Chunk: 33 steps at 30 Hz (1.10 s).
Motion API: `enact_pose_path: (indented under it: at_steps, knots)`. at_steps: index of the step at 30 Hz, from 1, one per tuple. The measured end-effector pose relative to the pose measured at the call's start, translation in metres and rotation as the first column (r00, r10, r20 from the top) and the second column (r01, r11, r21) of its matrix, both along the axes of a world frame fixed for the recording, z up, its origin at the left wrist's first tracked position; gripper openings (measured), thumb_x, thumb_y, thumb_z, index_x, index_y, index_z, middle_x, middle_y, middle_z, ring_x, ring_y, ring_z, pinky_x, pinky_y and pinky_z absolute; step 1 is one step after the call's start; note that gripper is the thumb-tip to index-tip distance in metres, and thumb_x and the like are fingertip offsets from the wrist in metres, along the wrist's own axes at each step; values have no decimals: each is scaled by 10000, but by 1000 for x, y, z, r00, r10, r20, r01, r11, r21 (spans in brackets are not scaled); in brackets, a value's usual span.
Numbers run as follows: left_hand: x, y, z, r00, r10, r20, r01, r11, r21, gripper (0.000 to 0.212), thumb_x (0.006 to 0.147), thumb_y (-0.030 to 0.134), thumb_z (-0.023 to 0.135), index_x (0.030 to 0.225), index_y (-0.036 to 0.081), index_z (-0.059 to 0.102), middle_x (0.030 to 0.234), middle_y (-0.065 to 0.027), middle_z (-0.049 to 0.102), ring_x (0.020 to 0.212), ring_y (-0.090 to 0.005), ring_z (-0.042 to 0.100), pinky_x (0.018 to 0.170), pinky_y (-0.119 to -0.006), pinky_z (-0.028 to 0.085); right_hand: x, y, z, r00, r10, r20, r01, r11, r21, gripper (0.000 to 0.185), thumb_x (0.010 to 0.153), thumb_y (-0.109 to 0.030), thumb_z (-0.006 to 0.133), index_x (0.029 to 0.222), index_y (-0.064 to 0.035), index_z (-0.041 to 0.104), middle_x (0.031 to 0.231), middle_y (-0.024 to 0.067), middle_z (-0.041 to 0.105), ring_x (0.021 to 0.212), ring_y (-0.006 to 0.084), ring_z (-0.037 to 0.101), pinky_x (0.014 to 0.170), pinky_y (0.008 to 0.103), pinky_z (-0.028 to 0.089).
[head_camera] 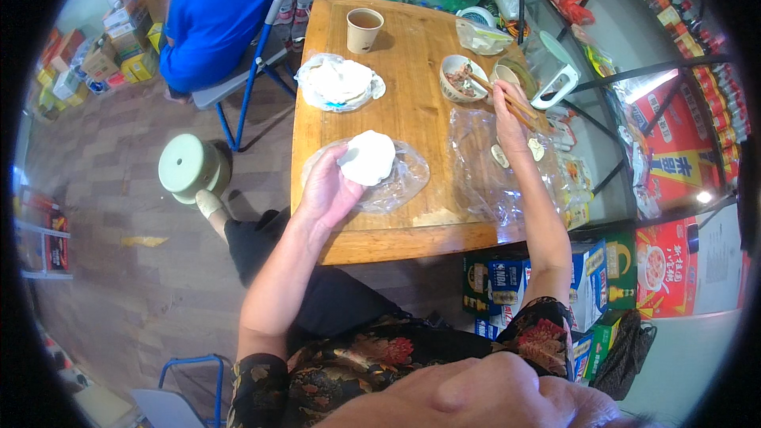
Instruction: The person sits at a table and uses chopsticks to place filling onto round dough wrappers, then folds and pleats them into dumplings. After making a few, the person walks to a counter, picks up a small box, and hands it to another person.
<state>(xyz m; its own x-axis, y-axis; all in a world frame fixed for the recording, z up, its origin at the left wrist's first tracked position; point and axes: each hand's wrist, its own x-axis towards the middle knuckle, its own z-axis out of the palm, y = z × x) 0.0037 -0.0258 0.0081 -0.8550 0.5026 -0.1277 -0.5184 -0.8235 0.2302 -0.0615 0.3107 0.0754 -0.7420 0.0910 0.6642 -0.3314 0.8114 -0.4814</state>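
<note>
A round white dough wrapper (368,158) lies on the fingers of my left hand (330,185), above a clear plastic bag (407,173) on the wooden table. My right hand (510,112) grips wooden chopsticks (503,94), whose tips are in the minced filling (460,79) of a white bowl (456,93). Beyond my left hand, a stack of white wrappers (340,81) sits in a plastic bag. Under my right forearm, small filled dumplings (535,149) rest on a clear plastic sheet (475,172), partly hidden by the arm.
A paper cup of brown liquid (364,30) stands near the table's far edge (410,5). Right of the bowl are a plastic bag (483,37) and a clear pitcher (547,68). A person in blue (223,18) sits at the upper left, near a green stool (185,163). Drink cartons (505,279) stand below right.
</note>
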Motion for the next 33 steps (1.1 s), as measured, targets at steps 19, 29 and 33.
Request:
enact_pose_path:
  at_steps: [19, 29, 33]
  knots:
    - [0, 0, -1, 1000, 8, 2, -8, 1000, -23, 471, 926, 209, 555, 1301, -53, 442, 1318, -202, 516, 1233, -299, 518, 1054, -419, 447, -21, 17, 11, 988, 138, 64, -92, 876, -474, 191, 966, -128, 554, 1097, 11, 552, 954, 62, 600, 835, 120, 628, 757, 249, 548]
    - [1, 2, 3, 1000, -3, 15, 4, 999, -33, 486, 923, 195, 551, 1314, -64, 425, 1319, -206, 514, 1233, -298, 519, 1061, -416, 444, -12, 8, -1, 971, -108, 211, 118, 992, -37, 265, 950, -192, 564, 1122, 1, 624, 910, 115, 677, 836, 175, 649, 749, 303, 512]
    - [0, -1, 1, 1000, -6, -11, 6, 1000, -16, 491, 922, 190, 546, 1320, -68, 418, 1321, -208, 512, 1241, -299, 513, 1063, -417, 441, 1, -10, 19, 991, -60, 122, 86, 973, -214, 241, 953, -174, 575, 1103, 5, 638, 967, 95, 678, 839, 162, 640, 770, 296, 510]
